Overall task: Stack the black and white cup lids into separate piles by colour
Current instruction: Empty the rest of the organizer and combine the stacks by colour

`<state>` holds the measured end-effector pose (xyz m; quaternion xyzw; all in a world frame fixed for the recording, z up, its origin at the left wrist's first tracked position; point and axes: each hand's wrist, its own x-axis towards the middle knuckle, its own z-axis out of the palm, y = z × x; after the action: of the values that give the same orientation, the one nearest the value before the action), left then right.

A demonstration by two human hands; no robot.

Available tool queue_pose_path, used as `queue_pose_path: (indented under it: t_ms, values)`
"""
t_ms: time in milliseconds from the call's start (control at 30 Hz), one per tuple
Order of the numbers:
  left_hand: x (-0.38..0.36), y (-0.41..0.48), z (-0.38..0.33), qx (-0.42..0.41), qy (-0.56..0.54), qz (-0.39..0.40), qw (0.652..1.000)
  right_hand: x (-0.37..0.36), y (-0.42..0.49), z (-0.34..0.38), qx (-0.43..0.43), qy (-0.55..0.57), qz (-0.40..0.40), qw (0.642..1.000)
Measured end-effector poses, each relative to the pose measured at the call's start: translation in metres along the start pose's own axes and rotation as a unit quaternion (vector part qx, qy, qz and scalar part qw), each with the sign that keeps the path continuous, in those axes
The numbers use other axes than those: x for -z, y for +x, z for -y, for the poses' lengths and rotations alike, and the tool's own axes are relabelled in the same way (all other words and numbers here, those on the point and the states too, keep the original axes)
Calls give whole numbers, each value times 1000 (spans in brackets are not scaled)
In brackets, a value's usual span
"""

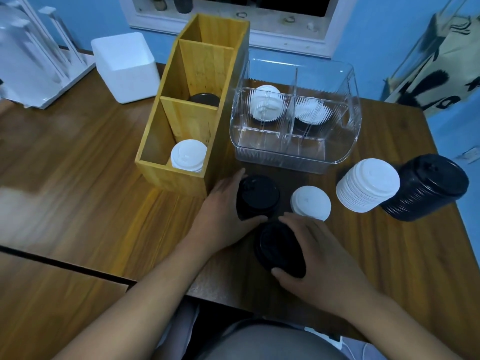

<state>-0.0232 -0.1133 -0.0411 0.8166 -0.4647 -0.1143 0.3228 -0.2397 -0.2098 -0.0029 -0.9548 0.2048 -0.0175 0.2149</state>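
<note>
- Two bare hands worked on the brown wooden table (78,178): our right hand (315,258) was clamped on a short pile of black plastic cup lids (279,249) nearest us.
- Our left hand (223,216) was closed around a second pile of black lids (257,197), just beyond.
- Beside these we saw a low pile of white lids (310,202), then a tall white stack (367,188) touching a tall black stack (426,187).
- Farther off stood a yellow wooden divided box (192,100) holding white lids (188,155), and a clear plastic organiser (296,149) with more lids.
</note>
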Motion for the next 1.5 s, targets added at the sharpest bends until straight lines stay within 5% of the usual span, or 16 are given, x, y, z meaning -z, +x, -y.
queue_pose_path:
  t_ms: [233, 400, 1333, 1500]
  values:
    - [1, 1, 0, 1, -7, 12, 1000, 20, 16, 2, -25, 88, -44, 995]
    - [2, 2, -3, 6, -9, 19, 1000, 29, 79, 6, -37, 4, -112, 993]
    - [8, -1, -9, -33, 30, 12, 999, 27, 120, 17, 3, -99, 43, 994]
    - [6, -1, -5, 0, 37, 13, 999, 96, 162, 25, 47, 21, -109, 993]
